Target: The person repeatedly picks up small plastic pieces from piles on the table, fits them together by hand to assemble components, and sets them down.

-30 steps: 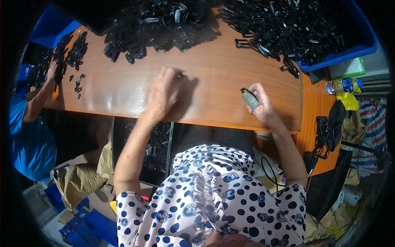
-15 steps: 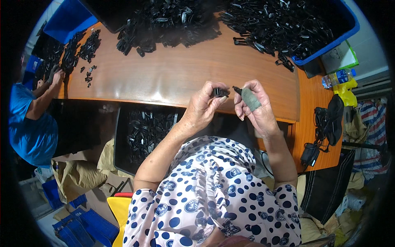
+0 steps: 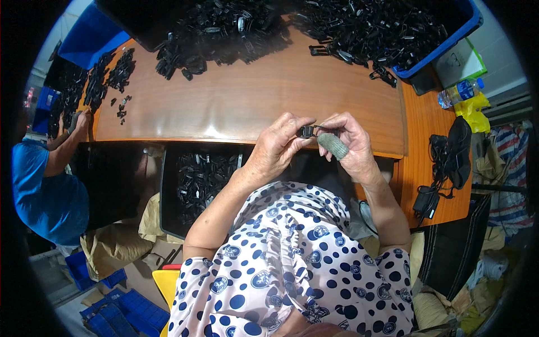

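Observation:
In front of me, over the near edge of the wooden table, my left hand (image 3: 276, 143) pinches a small black plastic piece (image 3: 306, 132) between thumb and fingers. My right hand (image 3: 355, 150) is closed close beside it, its fingertips at the piece's right end. A thin dark part spans the short gap between the hands; its exact shape is too small to tell. On one digit of the right hand sits a grey-green knitted finger cover (image 3: 335, 147). Heaped black plastic parts (image 3: 219, 33) lie farther back on the table (image 3: 241, 101).
A blue bin (image 3: 415, 68) at the back right holds a pile of black parts. Below the table edge, a black tray (image 3: 168, 188) contains more. On the right are a water bottle (image 3: 461, 93) and black cables (image 3: 441, 163). A person in blue (image 3: 48, 188) works at far left.
My right hand has moved left, bringing its dark part up to the black piece in my left hand. My left hand has shifted slightly. The view has also shifted a little.

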Demonstrator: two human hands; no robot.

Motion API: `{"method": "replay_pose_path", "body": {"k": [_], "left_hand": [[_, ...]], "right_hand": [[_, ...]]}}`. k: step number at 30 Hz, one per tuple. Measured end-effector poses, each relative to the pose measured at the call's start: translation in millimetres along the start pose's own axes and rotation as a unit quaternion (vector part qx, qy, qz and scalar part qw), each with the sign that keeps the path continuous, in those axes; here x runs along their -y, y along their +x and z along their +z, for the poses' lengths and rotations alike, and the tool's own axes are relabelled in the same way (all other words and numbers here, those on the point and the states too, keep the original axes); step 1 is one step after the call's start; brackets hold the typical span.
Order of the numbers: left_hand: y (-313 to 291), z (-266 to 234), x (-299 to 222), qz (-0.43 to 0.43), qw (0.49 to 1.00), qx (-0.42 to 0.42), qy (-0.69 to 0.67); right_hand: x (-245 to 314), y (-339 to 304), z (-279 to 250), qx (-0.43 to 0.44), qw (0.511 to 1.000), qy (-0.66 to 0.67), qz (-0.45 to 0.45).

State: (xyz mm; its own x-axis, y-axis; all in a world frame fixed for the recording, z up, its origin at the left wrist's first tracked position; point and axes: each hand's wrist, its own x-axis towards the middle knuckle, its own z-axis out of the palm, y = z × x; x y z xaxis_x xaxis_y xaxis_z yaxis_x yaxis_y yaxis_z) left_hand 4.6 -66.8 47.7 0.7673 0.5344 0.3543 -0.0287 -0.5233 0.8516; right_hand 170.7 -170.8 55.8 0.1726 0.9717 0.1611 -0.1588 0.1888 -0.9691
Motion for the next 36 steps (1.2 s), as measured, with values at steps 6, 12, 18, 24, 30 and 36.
{"method": "replay_pose_path", "body": {"k": [6, 12, 18, 24, 30, 36], "left_hand": [[-2.3, -2.6, -0.3, -0.014, 0.999, -0.009, 0.036], [-3.9, -5.6, 9.9, 0.042, 0.992, 0.018, 0.115], [-6.8, -10.7, 6.6, 0.009, 0.991, 0.021, 0.133], [4.5, -13.1, 16.0, -0.131, 0.990, -0.014, -0.039], [21.6, -6.8, 29.3, -0.208, 0.879, -0.114, -0.413], [36.5, -8.1, 49.5, -0.276, 0.822, -0.124, -0.482]], "right_hand": [[3.7, 3.1, -11.2, 0.011, 0.988, 0.091, 0.126], [-6.9, 10.3, -23.4, 0.035, 0.955, 0.105, 0.275], [-12.8, 18.5, -16.7, 0.043, 0.922, 0.122, 0.364], [-6.7, 44.0, -8.0, 0.063, 0.924, 0.184, 0.330], [-0.1, 76.3, 2.4, 0.148, 0.927, 0.222, 0.262], [-34.4, 95.7, -2.2, 0.047, 0.949, 0.165, 0.263]]}}
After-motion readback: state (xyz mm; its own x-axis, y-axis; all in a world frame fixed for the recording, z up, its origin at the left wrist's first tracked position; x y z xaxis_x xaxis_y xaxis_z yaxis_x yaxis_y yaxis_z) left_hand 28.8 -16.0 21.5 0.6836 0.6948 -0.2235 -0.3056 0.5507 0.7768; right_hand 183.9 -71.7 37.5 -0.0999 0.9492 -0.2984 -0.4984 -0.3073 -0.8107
